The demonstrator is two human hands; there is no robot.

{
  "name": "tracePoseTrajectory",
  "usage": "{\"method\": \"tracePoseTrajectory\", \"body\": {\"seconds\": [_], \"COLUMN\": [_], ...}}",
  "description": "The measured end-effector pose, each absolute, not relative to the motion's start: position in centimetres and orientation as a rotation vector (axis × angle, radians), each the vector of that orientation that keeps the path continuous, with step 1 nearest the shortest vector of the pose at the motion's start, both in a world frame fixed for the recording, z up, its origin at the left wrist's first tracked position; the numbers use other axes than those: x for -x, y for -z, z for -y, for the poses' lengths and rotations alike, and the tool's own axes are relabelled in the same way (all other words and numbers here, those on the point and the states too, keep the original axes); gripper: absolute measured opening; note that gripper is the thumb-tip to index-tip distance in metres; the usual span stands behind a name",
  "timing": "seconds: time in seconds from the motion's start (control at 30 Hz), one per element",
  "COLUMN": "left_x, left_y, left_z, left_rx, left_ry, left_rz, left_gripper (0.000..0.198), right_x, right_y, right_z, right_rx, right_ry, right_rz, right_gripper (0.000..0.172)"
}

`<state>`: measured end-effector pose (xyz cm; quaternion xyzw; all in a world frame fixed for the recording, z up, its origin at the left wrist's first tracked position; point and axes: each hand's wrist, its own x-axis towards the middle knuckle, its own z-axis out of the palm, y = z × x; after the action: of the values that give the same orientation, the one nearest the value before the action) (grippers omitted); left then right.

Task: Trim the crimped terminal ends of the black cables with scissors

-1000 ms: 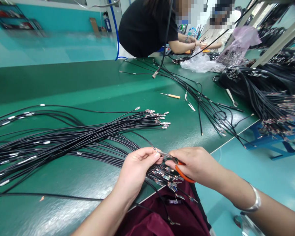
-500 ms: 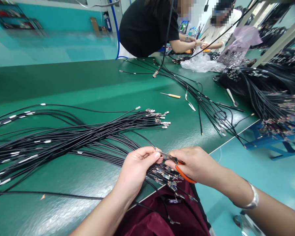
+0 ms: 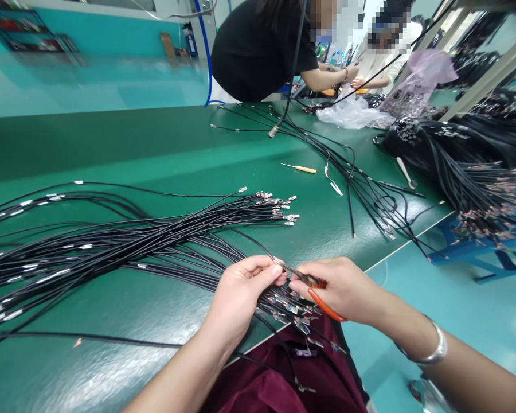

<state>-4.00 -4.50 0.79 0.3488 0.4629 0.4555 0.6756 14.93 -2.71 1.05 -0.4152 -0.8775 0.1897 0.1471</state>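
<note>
barely shifted, left hand (image 3: 239, 293) pinches thin black wire (image 3: 264, 252); right hand (image 3: 348, 287) clasps orange-handled pliers (image 3: 323, 305), perhaps.

The right hand (image 3: 348, 289) covers most of the orange-handled pliers (image 3: 325, 308); only 1 curved handle and the thin nose show. The terminal (image 3: 285, 268) pinched by the left hand (image 3: 241, 295) is too small to make out. The black wire bundle (image 3: 112, 246) runs off the left edge, the dark red cloth (image 3: 279, 384) off the bottom. The shelf (image 3: 30, 31) at top left is blurred.
</note>
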Motion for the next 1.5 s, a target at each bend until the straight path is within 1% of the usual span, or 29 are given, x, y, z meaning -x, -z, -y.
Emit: {"method": "tracePoseTrajectory", "body": {"seconds": [0.1, 0.23, 0.5, 0.73, 0.97, 1.17, 1.27, 1.33, 1.43, 1.47, 1.5], "left_x": [4.1, 4.1, 4.2, 4.0, 3.8, 3.8, 3.8, 3.9, 4.2, 4.3, 4.5], "left_y": [-0.7, -0.5, -0.4, -0.5, -0.7, -0.9, -0.9, -0.9, -1.0, -1.0, -1.0], "left_z": [4.5, 4.5, 4.5, 4.5, 4.5, 4.7, 4.6, 4.5, 4.2, 4.2, 4.1], "left_rx": [-0.781, -0.803, -0.809, -0.798, -0.780, -0.818, -0.796, -0.721, -0.563, -0.510, -0.460], "left_ry": [-1.026, -1.019, -1.020, -1.033, -1.041, -1.028, -1.034, -1.064, -1.091, -1.085, -1.073], "left_rz": [-1.039, -1.045, -1.035, -1.074, -1.105, -1.127, -1.101, -1.059, -0.965, -0.930, -0.890], "left_gripper": [0.010, 0.011, 0.010, 0.008, 0.010, 0.011, 0.010, 0.010, 0.026, 0.026, 0.022], "right_x": [-15.0, -15.1, -14.9, -15.2, -14.9, -14.8, -14.9, -15.0, -15.2, -15.2, -15.3], "right_y": [-1.1, -1.2, -1.2, -1.1, -1.1, -0.9, -0.8, -0.9, -1.6, -1.9, -2.1], "right_z": [2.7, 2.5, 2.6, 2.8, 2.7, 3.0, 3.0, 2.9, 3.1, 3.2, 3.3], "right_rx": [1.181, 1.153, 1.152, 1.159, 1.151, 1.154, 1.176, 1.252, 1.417, 1.453, 1.468], "right_ry": [-0.480, -0.396, -0.462, -0.386, -0.232, -0.284, -0.383, -0.545, -1.025, -1.224, -1.410], "right_rz": [2.541, 2.585, 2.570, 2.628, 2.689, 2.686, 2.622, 2.499, 2.186, 2.070, 1.965], "right_gripper": [0.027, 0.029, 0.031, 0.030, 0.032, 0.034, 0.032, 0.030, 0.025, 0.025, 0.026]}}
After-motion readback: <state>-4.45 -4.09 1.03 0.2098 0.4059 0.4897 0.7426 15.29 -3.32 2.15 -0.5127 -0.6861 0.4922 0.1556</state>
